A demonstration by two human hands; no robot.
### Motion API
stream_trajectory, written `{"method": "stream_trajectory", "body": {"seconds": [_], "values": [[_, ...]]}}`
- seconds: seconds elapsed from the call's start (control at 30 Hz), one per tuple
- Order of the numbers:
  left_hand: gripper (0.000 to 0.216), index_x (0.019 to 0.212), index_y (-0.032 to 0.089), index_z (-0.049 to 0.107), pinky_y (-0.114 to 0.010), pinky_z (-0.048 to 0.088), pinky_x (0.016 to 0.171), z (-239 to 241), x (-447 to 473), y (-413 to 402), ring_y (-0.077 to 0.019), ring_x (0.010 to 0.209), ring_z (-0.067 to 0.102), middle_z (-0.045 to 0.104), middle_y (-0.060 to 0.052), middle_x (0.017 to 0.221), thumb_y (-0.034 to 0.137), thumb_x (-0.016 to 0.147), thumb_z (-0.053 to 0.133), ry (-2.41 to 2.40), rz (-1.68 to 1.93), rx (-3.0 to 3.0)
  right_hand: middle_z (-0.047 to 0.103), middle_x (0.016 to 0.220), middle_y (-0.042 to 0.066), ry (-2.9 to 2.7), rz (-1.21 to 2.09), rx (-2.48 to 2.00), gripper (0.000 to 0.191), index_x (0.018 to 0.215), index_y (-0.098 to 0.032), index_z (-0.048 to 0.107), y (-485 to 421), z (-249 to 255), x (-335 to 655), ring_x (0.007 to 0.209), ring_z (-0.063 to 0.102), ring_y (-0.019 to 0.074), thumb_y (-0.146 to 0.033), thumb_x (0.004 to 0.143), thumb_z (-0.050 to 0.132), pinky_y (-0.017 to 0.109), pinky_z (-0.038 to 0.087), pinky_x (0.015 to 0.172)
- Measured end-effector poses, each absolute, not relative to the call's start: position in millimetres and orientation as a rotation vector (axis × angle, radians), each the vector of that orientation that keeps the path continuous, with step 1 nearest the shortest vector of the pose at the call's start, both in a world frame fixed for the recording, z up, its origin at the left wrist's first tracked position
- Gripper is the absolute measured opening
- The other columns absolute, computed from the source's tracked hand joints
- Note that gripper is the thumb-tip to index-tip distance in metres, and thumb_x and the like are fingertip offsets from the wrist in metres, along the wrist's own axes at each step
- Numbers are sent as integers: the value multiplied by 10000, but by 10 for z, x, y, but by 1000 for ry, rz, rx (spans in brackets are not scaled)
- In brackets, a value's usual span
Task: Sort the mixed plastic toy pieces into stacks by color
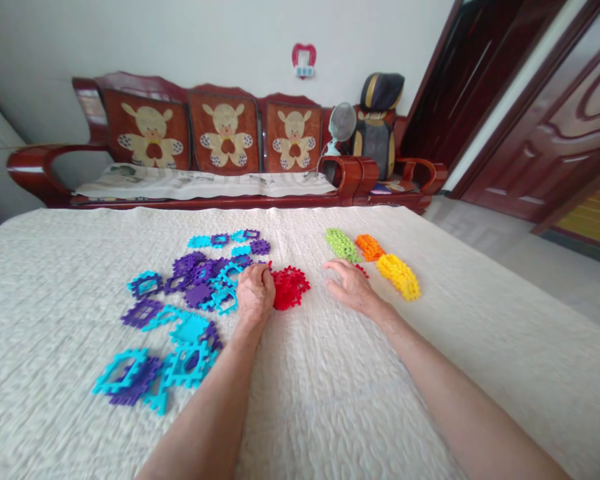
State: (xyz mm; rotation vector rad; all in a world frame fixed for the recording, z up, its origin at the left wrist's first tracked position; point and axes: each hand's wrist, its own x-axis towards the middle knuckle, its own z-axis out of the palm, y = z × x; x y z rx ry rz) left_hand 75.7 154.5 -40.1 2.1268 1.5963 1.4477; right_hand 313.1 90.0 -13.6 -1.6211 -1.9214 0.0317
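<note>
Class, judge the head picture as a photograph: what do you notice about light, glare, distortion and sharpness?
Head view: soft light, only faint shadows on the white cover; head view: glare on the shiny door and sofa arm; head view: wide-angle stretch, the door leaning and forearms widening toward the bottom edge; head view: slight softness, the red pieces blending together.

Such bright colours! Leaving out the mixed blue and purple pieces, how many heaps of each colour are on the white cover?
Green heap: 1
Orange heap: 1
Yellow heap: 1
Red heap: 1
Total: 4

Not counted: a red bit mostly hidden by the right hand.
</note>
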Motion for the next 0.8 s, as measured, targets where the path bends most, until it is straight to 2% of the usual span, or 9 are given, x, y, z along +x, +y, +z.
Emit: {"method": "stream_trajectory", "body": {"seconds": [0.13, 0.23, 0.3, 0.37, 0.47, 0.53, 0.67, 0.73, 0.8], "values": [[297, 904, 177, 714, -356, 482, 874, -389, 755, 1541, -235, 912, 641, 719, -98, 938, 161, 853, 422, 1582, 1443, 2113, 669, 1143, 100, -2010, 139, -1712, 322, 1157, -162, 643, 1125, -123, 2723, 1078, 602, 192, -232, 886, 484, 302, 430, 970], [299, 898, 173, 715, -359, 484, 881, -377, 756, 1538, -239, 913, 640, 722, -99, 945, 154, 846, 422, 1579, 1429, 2111, 704, 990, 107, -2006, 168, -1973, 300, 934, -167, 718, 1323, -5, 2530, 968, 628, 195, -302, 913, 451, 268, 442, 862], [299, 895, 175, 717, -354, 484, 885, -374, 759, 1536, -234, 913, 640, 724, -92, 948, 157, 847, 423, 1587, 1426, 2106, 702, 828, 88, -2006, 259, -2089, 296, 761, -175, 712, 1415, 86, 2455, 861, 634, 193, -309, 880, 475, 253, 433, 754], [301, 898, 178, 719, -347, 484, 888, -378, 763, 1535, -227, 917, 640, 724, -86, 948, 162, 853, 421, 1595, 1432, 2104, 651, 669, 48, -1969, 419, -2112, 265, 654, -177, 670, 1451, 151, 2419, 726, 607, 181, -305, 826, 512, 254, 396, 648], [304, 903, 183, 721, -344, 485, 889, -391, 766, 1539, -224, 925, 640, 724, -81, 951, 169, 861, 421, 1597, 1443, 2113, 519, 530, -25, -1725, 738, -1989, 220, 601, -186, 583, 1409, 173, 2428, 550, 492, 128, -323, 768, 544, 248, 322, 543], [302, 899, 184, 722, -346, 487, 890, -401, 764, 1544, -225, 925, 641, 725, -81, 951, 167, 859, 423, 1586, 1446, 2124, 479, 520, -52, -1502, 938, -1827, 178, 603, -194, 533, 1341, 153, 2463, 516, 441, 103, -314, 733, 554, 231, 311, 516], [302, 886, 179, 724, -355, 490, 893, -420, 758, 1555, -234, 928, 641, 726, -87, 947, 169, 856, 423, 1563, 1452, 2136, 530, 602, -52, -1201, 1171, -1560, 104, 653, -201, 516, 1175, 99, 2572, 567, 490, 103, -286, 653, 577, 209, 388, 535], [302, 888, 177, 726, -361, 492, 890, -431, 757, 1560, -240, 934, 640, 727, -87, 951, 176, 857, 426, 1562, 1448, 2139, 538, 615, -54, -1161, 1154, -1507, 121, 682, -209, 514, 1094, 71, 2646, 582, 516, 112, -298, 643, 586, 219, 424, 558], [299, 889, 175, 727, -365, 493, 887, -442, 758, 1565, -243, 937, 640, 726, -88, 959, 178, 856, 429, 1557, 1442, 2145, 558, 635, -50, -1204, 993, -1487, 131, 712, -214, 522, 1019, 35, 2732, 605, 543, 121, -322, 671, 583, 235, 452, 598]]}}
